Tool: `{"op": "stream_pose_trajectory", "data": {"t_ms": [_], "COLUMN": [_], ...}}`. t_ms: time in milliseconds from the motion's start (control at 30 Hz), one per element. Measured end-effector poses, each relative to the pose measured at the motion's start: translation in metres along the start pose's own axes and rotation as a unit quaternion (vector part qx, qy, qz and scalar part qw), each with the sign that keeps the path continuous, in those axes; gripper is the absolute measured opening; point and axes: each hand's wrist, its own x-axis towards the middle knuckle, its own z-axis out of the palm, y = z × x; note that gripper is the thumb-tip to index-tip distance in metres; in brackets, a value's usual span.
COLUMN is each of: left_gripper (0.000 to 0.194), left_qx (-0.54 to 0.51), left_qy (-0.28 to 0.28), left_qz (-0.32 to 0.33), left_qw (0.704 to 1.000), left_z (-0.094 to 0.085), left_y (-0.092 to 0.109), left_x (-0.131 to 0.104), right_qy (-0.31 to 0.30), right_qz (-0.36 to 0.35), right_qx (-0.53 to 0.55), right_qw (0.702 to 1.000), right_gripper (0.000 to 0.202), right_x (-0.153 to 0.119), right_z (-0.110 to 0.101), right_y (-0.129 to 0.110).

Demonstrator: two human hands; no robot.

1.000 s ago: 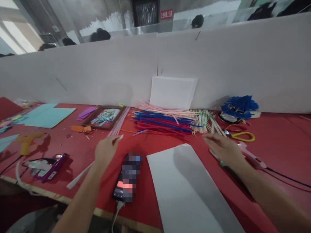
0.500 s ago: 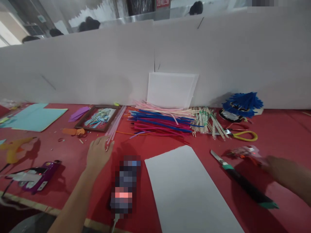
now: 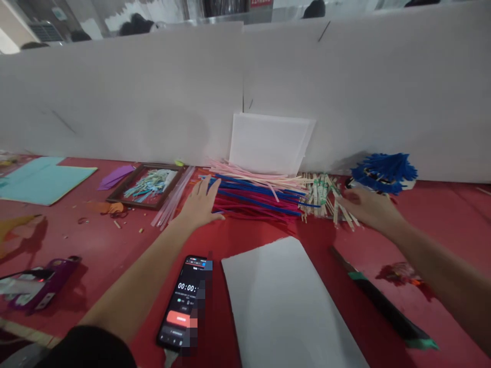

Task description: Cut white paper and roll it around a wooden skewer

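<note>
My left hand reaches over the left end of a pile of pipe cleaners, pink, blue and magenta, with its fingers spread and nothing in them. Beside a bundle of pale sticks with green marks is my right hand, fingers stretched toward the sticks and somewhat blurred. I see nothing held in it. Just behind that hand stands a blue fuzzy object; its lower part is partly covered.
On the red table lie a white board, a phone showing a timer, and a green-and-black cutter knife. Left are a wooden frame, clear sticks, light-blue sheets and a purple device. A white partition rises behind.
My left hand has moved right and forward, from the clear sticks to the pipe cleaners. My right hand has left the small red-and-clear packet and moved forward and left to the pale sticks, covering the scissors.
</note>
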Motion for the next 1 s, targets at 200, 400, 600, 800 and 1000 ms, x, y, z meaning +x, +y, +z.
{"op": "stream_pose_trajectory", "data": {"t_ms": [200, 400, 600, 800, 1000], "left_gripper": [0.119, 0.120, 0.123, 0.120, 0.054], "left_qx": [0.043, 0.070, 0.082, 0.073, 0.067], "left_qy": [-0.050, -0.105, -0.126, -0.129, -0.093], "left_qz": [0.073, 0.131, 0.156, 0.188, 0.170], "left_qw": [0.995, 0.983, 0.976, 0.971, 0.979], "left_z": [-0.002, -0.001, 0.001, 0.005, 0.013], "left_y": [0.011, 0.005, 0.009, 0.026, 0.025], "left_x": [0.029, 0.048, 0.063, 0.086, 0.109], "right_qy": [-0.017, -0.022, -0.001, -0.007, -0.021], "right_qz": [0.131, 0.177, 0.165, 0.084, 0.059], "right_qx": [0.031, 0.069, 0.090, 0.088, 0.051], "right_qw": [0.991, 0.982, 0.982, 0.993, 0.997], "right_gripper": [0.051, 0.110, 0.104, 0.113, 0.124], "right_x": [0.064, 0.076, 0.081, 0.079, 0.078], "right_z": [0.039, 0.058, 0.059, 0.062, 0.068], "right_y": [-0.070, -0.082, -0.074, -0.060, -0.052]}}
